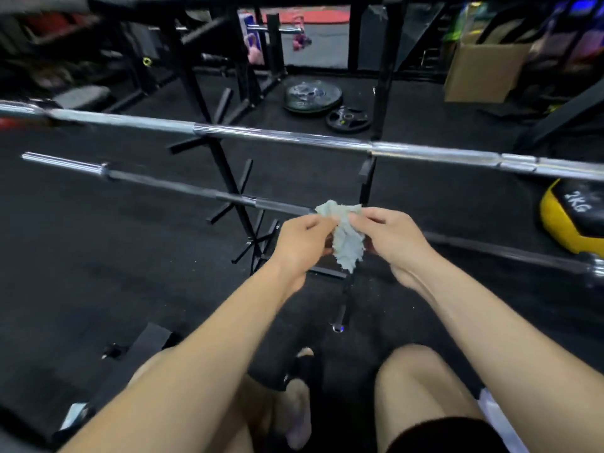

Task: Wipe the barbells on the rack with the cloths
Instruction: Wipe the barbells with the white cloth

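A person sits low on the black rubber floor point(98, 256), bare knees up, with both arms stretched toward the lower barbell point(183, 188). That dark bar runs across the rack point(225, 165) from a chrome sleeve far off on the person's left, passes behind the hands, and comes out again toward the right, where its far end blurs out.

A pale grey-green cloth point(346, 243) hangs bunched between the two hands, right in front of the lower barbell; whether it touches the bar I cannot tell. The left hand point(302, 238) has its grip closed on the cloth's left edge, thumb and fingertips pinching the fabric. The right hand point(389, 235) does the same on the cloth's right side, fingers curled in around the top fold. The loose tail of the cloth droops below both hands.

Above the lower barbell, a second, chrome barbell point(277, 137) crosses the whole width of the rack, resting on the black uprights, well apart from the hands.

Beyond the chrome barbell, a stack of weight plates point(312, 96) lies flat on the floor, with a smaller black plate point(348, 119) just beside it. To the right of the lower barbell sits a yellow and black medicine ball point(568, 217), marked 2KG. A cardboard box point(483, 71) stands farther back on that side.
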